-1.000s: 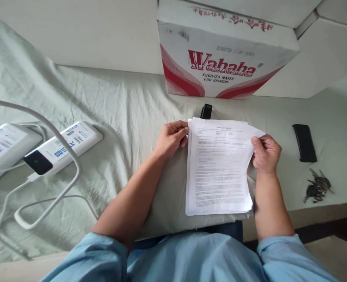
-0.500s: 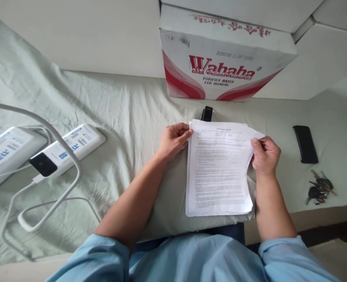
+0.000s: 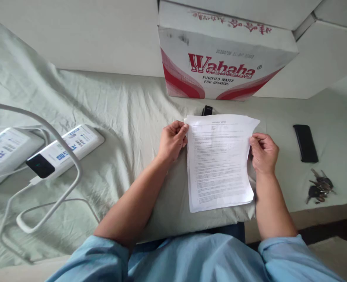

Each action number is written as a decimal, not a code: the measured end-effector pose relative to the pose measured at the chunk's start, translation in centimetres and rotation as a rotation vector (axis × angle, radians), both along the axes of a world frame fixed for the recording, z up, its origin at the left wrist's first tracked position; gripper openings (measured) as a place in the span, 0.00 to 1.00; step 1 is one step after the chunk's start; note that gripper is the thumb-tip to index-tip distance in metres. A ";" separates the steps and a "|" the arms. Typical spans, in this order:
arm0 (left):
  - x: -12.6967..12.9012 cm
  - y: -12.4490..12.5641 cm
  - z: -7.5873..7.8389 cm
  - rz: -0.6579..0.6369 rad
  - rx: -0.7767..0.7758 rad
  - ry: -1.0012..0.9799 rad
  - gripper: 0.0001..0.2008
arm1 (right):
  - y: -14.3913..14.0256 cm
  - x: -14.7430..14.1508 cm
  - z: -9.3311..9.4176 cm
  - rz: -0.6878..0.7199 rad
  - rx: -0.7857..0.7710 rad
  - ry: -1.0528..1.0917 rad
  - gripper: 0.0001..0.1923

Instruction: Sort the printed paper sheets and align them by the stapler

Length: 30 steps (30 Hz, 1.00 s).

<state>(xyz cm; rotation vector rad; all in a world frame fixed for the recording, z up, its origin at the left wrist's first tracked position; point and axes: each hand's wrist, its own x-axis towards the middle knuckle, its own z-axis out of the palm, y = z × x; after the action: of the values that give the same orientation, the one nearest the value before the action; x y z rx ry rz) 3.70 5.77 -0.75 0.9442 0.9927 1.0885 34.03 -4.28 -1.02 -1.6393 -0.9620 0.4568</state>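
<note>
Several sheets of printed paper [image 3: 220, 164] are held up in front of me, text side facing me, with a small heading along the top. My left hand [image 3: 173, 141] pinches their upper left corner between thumb and fingers. On the right edge, a little below the top corner, my right hand [image 3: 264, 152] grips the sheets with thumb in front. The stack bends slightly, and its lower right corner curls. Just behind the top edge, a small black object [image 3: 207, 110] shows in part; the paper covers the rest of it.
A Wahaha water carton [image 3: 223, 66] stands at the back against white boxes. To the right lie a black phone [image 3: 306, 143] and a bunch of keys [image 3: 320, 188]. Two white power banks [image 3: 79, 143] with a looping grey cable [image 3: 78, 172] rest on the pale green cloth [image 3: 123, 117] at left.
Both hands have shifted the paper slightly up and it has tilted a little, its bottom left corner moving right. The sheets now cover more of the small black object. Both grips stay the same.
</note>
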 end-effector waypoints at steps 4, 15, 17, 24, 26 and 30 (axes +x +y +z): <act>0.2 0.1 -0.2 0.033 -0.005 -0.052 0.25 | 0.1 0.2 -0.1 -0.007 0.014 -0.042 0.20; -1.5 0.4 1.7 -0.238 -0.041 0.086 0.20 | -0.1 0.9 -0.1 0.049 0.047 -0.137 0.20; -1.4 0.2 1.7 -0.255 -0.013 0.134 0.22 | 0.0 0.7 -0.1 0.046 0.046 -0.101 0.20; -0.2 -0.3 1.0 -0.092 -0.021 0.110 0.21 | -0.3 1.1 0.3 0.071 -0.062 0.026 0.19; 0.0 -0.3 0.8 -0.061 -0.021 0.084 0.22 | -0.4 1.4 0.4 0.082 -0.088 -0.021 0.17; -0.1 -0.3 1.0 -0.067 -0.072 0.063 0.20 | -0.5 1.5 0.6 0.087 -0.085 -0.067 0.14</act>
<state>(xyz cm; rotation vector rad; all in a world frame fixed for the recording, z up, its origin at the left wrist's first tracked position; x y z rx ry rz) 3.57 5.43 0.25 0.9511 1.0378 0.9657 35.48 -4.82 -0.47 -1.7027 -1.0802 0.5102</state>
